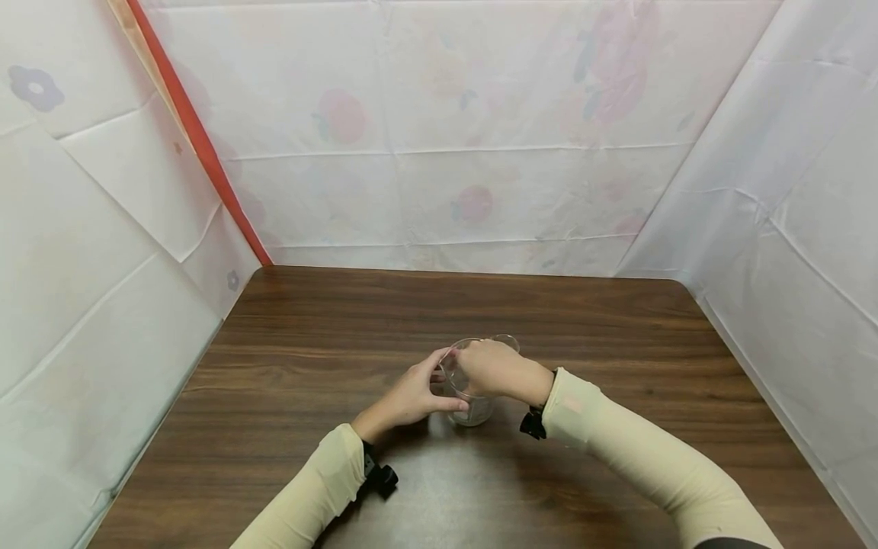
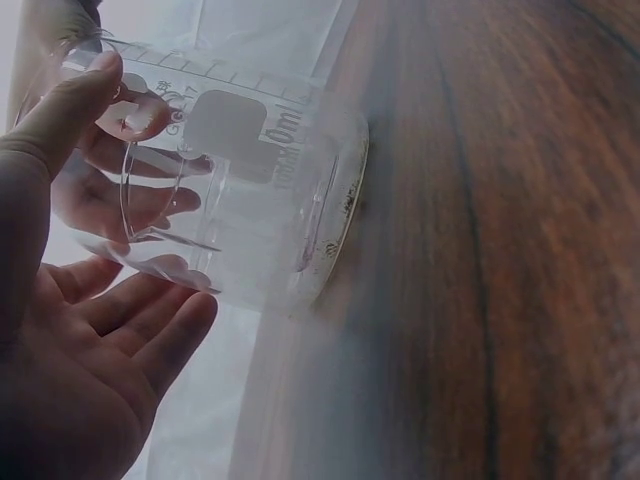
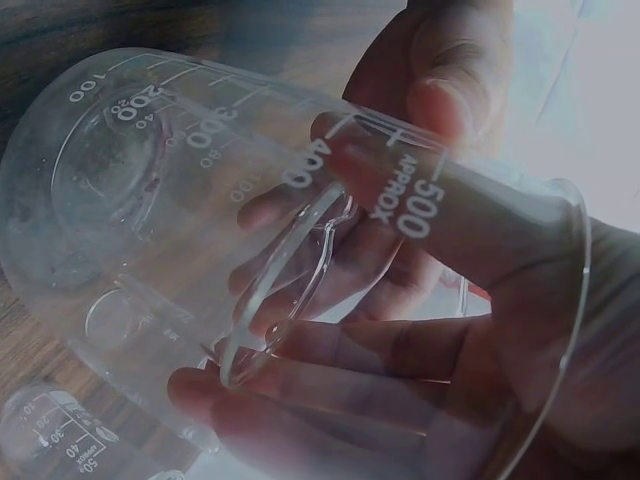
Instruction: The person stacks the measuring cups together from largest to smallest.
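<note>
A large clear glass beaker (image 1: pixel 473 414) with white graduations stands upright on the table. My left hand (image 1: pixel 414 393) holds it from the left, thumb on the near side and fingers on the far side. Through its mouth reaches my right hand (image 1: pixel 497 370). In the right wrist view, the right hand's fingers hold the rim of a smaller glass beaker (image 3: pixel 170 230) inside the large one. Their exact grip is blurred by the layered glass. Another small beaker (image 3: pixel 55 430), marked to 50, is outside near the large one.
A clear glass rim (image 1: pixel 507 340) shows just behind the right hand, mostly hidden by it. The brown wood-grain table (image 1: pixel 288 381) extends around the hands. Pale patterned sheets (image 1: pixel 473 175) hang at the back and both sides.
</note>
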`<control>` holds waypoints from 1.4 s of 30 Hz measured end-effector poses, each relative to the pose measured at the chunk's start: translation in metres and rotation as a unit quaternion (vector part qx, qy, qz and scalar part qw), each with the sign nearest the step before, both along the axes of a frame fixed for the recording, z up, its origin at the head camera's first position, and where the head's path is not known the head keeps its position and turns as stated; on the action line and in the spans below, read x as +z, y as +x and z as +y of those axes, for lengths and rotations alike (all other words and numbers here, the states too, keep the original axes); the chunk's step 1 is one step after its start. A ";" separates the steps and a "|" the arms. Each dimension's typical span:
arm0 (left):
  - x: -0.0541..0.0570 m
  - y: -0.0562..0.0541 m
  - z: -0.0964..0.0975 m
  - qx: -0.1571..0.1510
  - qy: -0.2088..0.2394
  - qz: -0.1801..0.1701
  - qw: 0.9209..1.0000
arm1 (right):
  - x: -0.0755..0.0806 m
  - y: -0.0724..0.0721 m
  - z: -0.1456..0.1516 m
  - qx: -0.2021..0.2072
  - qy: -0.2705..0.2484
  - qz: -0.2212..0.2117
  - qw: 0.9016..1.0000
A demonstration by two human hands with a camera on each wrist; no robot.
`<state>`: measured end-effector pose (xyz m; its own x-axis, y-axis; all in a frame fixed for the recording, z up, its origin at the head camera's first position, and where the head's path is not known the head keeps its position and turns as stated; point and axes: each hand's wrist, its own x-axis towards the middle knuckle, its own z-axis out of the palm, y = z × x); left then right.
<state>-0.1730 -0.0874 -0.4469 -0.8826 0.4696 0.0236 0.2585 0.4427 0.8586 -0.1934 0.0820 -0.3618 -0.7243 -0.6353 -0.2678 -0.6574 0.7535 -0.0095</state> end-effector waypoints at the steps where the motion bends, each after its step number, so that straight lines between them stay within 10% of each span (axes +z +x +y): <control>1: 0.000 0.000 0.000 -0.001 0.000 -0.001 1.000 | 0.000 0.000 0.000 0.000 0.000 -0.001 1.000; 42: 0.003 0.000 -0.002 -0.004 -0.005 -0.026 1.000 | 0.009 0.001 0.001 -0.017 -0.026 -0.042 0.999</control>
